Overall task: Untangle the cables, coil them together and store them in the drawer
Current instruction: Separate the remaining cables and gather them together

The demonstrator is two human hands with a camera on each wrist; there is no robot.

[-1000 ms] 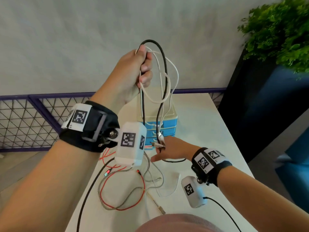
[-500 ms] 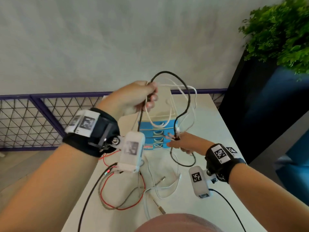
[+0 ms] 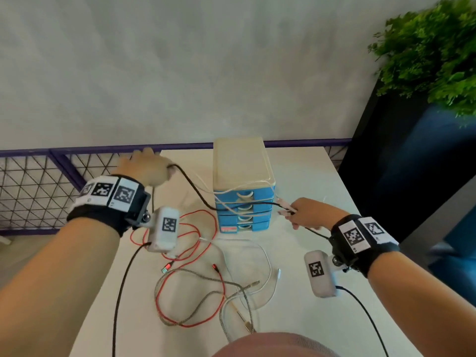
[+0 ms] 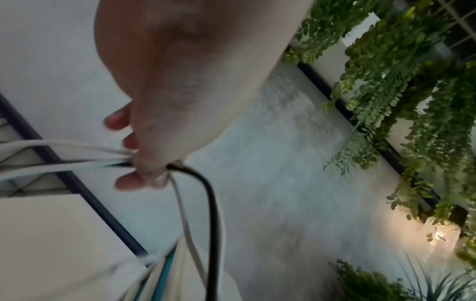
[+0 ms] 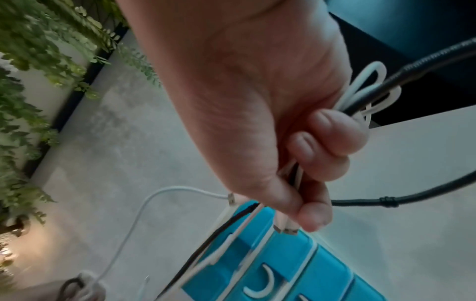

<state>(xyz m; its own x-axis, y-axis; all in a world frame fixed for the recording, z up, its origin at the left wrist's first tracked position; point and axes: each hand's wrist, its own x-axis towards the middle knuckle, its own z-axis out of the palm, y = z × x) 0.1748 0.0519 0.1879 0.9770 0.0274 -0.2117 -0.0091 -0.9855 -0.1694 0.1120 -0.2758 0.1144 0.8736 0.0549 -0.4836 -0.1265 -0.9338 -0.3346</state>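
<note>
A black cable (image 3: pixel 198 194) and thin white cables (image 3: pixel 244 185) stretch across the front of a small drawer unit (image 3: pixel 242 163) with blue drawers. My left hand (image 3: pixel 148 167), left of the unit, grips one end of the bundle; the left wrist view shows the black cable (image 4: pixel 211 205) and white cables (image 4: pixel 51 146) leaving its fist (image 4: pixel 154 158). My right hand (image 3: pixel 306 212), right of the unit, holds the other end, fingers (image 5: pixel 332 140) curled round the white plugs (image 5: pixel 283 228) and black cable (image 5: pixel 360 201). All drawers (image 5: pixel 270 272) look shut.
On the white table (image 3: pixel 309 318) near me lie a red cable (image 3: pixel 203 228), a braided grey cable (image 3: pixel 195 313) and a white cable (image 3: pixel 268 258), looped over each other. A purple mesh fence (image 3: pixel 38 181) runs at the left, a dark planter with greenery (image 3: pixel 425 60) at the right.
My left hand has dropped from high above the drawer unit to its left, and my right hand has moved right. The held cables now stretch nearly level between them.
</note>
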